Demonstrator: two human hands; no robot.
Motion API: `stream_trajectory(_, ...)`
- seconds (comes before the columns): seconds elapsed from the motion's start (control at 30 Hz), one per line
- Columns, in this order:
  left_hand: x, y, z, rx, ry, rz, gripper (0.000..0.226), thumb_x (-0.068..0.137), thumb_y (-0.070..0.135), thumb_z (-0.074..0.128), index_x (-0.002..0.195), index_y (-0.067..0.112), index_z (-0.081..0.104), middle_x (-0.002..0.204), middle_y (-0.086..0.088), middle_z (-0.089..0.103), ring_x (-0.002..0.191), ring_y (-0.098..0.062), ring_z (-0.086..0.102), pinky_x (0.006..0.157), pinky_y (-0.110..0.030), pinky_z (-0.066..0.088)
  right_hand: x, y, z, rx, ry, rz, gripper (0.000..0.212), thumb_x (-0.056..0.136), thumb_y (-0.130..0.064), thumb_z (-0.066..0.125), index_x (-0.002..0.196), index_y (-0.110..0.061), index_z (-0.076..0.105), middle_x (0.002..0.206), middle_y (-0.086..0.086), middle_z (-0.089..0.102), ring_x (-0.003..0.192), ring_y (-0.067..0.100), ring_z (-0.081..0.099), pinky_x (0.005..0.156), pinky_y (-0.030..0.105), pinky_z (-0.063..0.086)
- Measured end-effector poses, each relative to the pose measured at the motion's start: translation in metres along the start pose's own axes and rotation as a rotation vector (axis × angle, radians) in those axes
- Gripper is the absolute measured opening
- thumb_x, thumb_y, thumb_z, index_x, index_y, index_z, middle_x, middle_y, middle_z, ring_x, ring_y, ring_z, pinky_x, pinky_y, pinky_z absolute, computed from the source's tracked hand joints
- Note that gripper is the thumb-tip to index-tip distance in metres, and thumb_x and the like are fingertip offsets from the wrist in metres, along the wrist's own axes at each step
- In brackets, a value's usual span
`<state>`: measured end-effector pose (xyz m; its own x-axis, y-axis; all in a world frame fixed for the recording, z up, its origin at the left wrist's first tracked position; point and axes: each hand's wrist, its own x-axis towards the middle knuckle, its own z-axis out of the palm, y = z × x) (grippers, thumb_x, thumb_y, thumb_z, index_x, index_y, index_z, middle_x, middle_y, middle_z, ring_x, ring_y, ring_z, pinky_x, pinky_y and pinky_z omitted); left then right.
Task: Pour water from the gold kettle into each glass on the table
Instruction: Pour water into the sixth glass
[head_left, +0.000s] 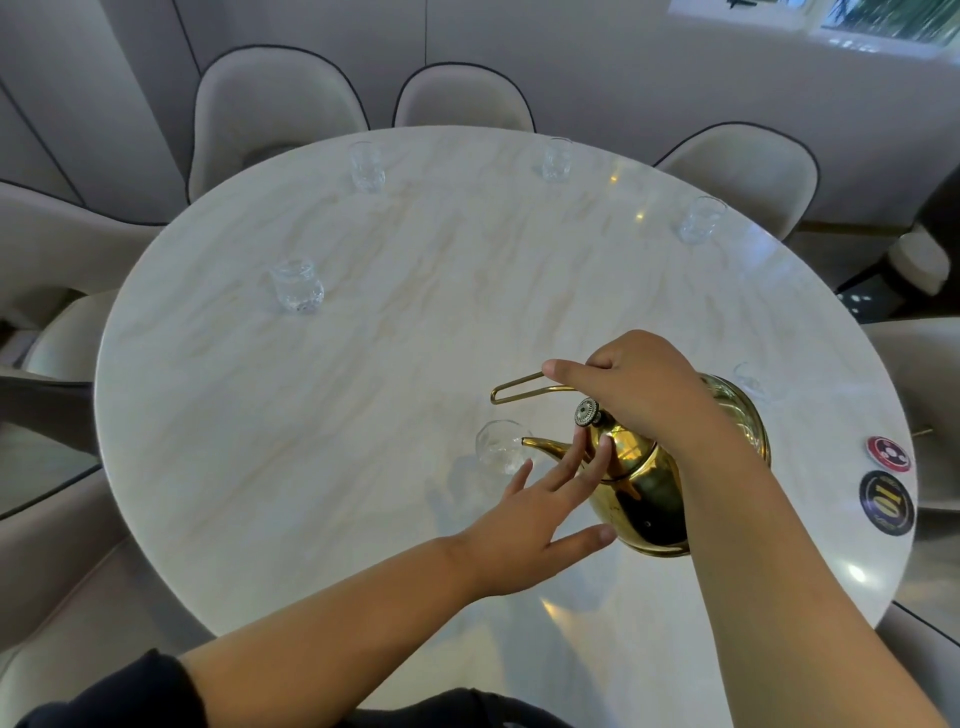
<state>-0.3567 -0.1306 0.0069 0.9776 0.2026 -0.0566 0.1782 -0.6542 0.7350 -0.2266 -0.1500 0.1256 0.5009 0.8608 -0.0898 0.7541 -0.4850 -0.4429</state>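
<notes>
Right hand (639, 384): fingers curled round the wire handle (514, 392), gold kettle (644, 493) tipped forward.
Left hand (519, 535): fingers spread straight, fingertips (604, 448) touching the kettle's neck.
Spout (545, 446): at the nearest glass (501, 447), on the table (311, 415).
Further out: more glasses (296, 286) near the far edge.

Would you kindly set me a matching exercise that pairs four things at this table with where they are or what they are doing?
Things:
1. right hand
2. left hand
3. nearest glass
4. black disc

Places or states:
A. near the right edge of the table
B. at the spout of the gold kettle
C. grips the gold kettle's handle
D. fingers straight, by the gold kettle's neck

Pairs: 1-C, 2-D, 3-B, 4-A
</notes>
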Motion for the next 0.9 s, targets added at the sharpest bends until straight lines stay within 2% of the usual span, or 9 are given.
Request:
stream_trajectory(0.13,0.0000,0.0003,-0.0002,-0.002,-0.004,0.006,0.066,0.097,0.050,0.031,0.136,0.045,-0.023,0.153,0.012,-0.023,0.144,-0.007,0.007,0.116,-0.039,-0.010,-0.0010,0.0011,-0.0004,0.000,0.001,0.005,0.063,0.085,-0.053,0.058,0.043,-0.013,0.032,0.040,-0.002,0.022,0.041,0.015,0.030,0.055,0.031,0.033)
stream_trajectory(0.27,0.0003,-0.0006,0.0011,-0.009,0.003,0.014,0.067,0.097,0.050,0.031,0.136,0.046,-0.023,0.154,0.011,-0.022,0.139,0.002,0.001,0.116,-0.039,-0.010,-0.0011,0.0018,-0.0006,-0.006,0.008,-0.004,0.065,0.085,-0.052,0.059,0.042,-0.015,0.026,0.038,-0.005,0.018,0.039,0.014,0.026,0.050,0.029,0.027)
stream_trajectory(0.47,0.0010,0.0002,0.0006,-0.002,0.007,0.006,0.066,0.097,0.050,0.031,0.137,0.045,-0.022,0.154,0.011,-0.021,0.144,-0.007,0.005,0.116,-0.040,-0.010,-0.0005,0.0010,-0.0006,-0.006,0.004,-0.001,0.065,0.085,-0.052,0.058,0.042,-0.014,0.028,0.040,-0.004,0.020,0.040,0.014,0.027,0.051,0.028,0.028)
stream_trajectory(0.9,0.0035,0.0011,0.0004,0.008,-0.008,-0.011,0.066,0.097,0.049,0.030,0.138,0.044,-0.021,0.153,0.010,-0.023,0.144,-0.010,0.010,0.116,-0.040,-0.011,0.0018,0.0092,0.0004,0.032,0.007,-0.001,0.062,0.085,-0.053,0.058,0.047,-0.011,0.032,0.043,0.000,0.024,0.043,0.015,0.029,0.054,0.030,0.030)
